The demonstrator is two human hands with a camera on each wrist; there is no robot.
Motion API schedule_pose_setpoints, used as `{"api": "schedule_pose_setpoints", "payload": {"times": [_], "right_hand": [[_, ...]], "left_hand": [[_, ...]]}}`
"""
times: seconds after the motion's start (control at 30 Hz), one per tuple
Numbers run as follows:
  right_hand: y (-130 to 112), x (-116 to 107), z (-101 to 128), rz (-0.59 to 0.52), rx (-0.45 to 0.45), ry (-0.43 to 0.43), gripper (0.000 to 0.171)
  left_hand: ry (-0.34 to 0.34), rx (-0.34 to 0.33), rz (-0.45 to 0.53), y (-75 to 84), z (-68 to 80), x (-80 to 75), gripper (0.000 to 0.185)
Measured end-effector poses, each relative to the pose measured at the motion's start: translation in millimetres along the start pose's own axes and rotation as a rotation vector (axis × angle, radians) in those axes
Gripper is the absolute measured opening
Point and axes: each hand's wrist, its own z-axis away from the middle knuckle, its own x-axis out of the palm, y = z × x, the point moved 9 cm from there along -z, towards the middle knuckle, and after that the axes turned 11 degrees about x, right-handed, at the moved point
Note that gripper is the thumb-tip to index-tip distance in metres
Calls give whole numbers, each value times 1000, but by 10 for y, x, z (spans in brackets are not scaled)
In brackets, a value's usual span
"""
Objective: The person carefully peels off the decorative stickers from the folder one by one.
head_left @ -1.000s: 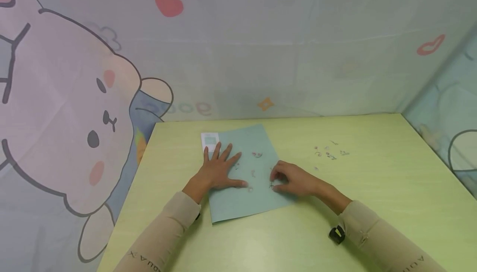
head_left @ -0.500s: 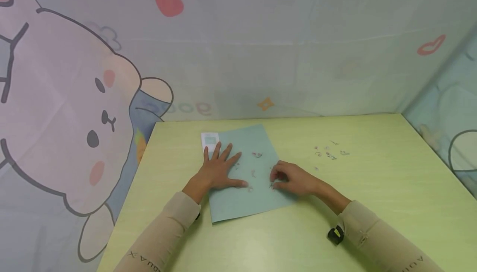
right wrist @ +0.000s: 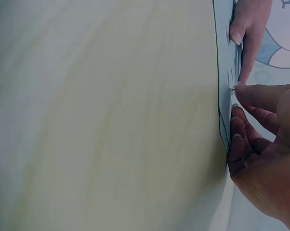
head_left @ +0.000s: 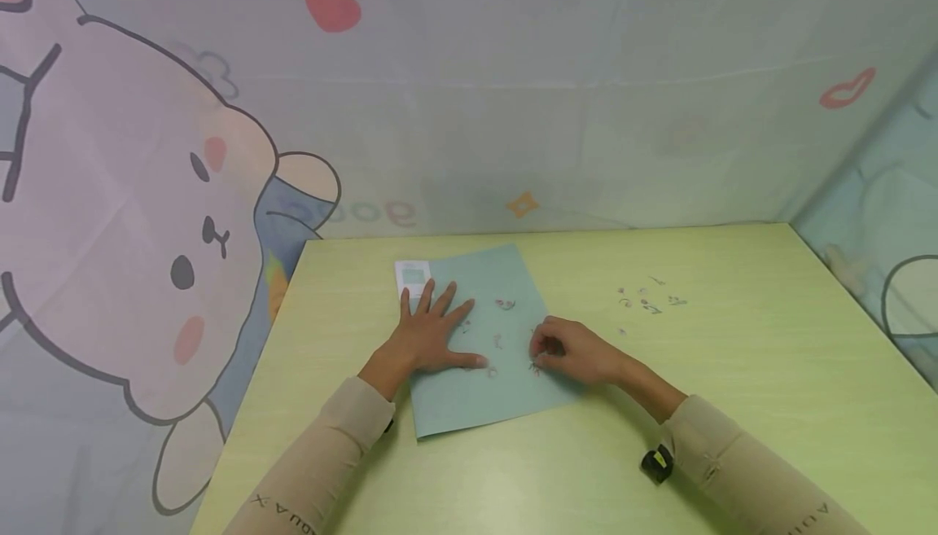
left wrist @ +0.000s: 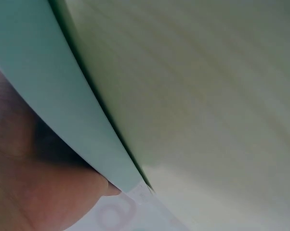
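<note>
A pale green-blue sheet (head_left: pixel 469 413) lies at an angle on the table, with several tiny pieces or marks on it. My left hand (head_left: pixel 425 339) rests flat on its left part, fingers spread, thumb near a small pinkish piece (head_left: pixel 492 372). On the sheet's right side my right hand (head_left: pixel 575 352) has curled fingers, with thumb and fingertips at a tiny dark-and-red piece (head_left: pixel 535 368). In the right wrist view the thumb tip (right wrist: pixel 246 91) meets this piece and the other fingertips touch the sheet. The piece's kind is too small to tell.
Several tiny coloured pieces (head_left: pixel 650 307) lie scattered on the yellow-green table (head_left: pixel 747 372) right of the sheet. A white card or label (head_left: pixel 414 274) is at the sheet's upper left corner. A printed cloth (head_left: pixel 513 111) hangs behind the table.
My right hand shifts very slightly at the small piece, its fingers drawing a little closer together. My left hand and the sheet stay put.
</note>
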Motion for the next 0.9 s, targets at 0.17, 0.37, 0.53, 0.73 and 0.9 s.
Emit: {"api": "schedule_pose_setpoints", "payload": {"times": [0.17,0.37,0.53,0.73,0.9], "right_hand": [[14,1,-7,5,4,12,4],[28,-19,18,-33,17,17,4],[92,-31,28,-112,74,4,4],[193,-50,13,-169,124,-9,3],[224,-68,6,-200,142,-12,3]], "left_hand": [[1,-2,6,-2,4,-2,110],[-1,-4,3,-5,2,1,110],[-3,-4,2,-2,2,2,110],[-6,-5,6,-2,4,1,109],[-6,-4,2,-9,1,10,109]]}}
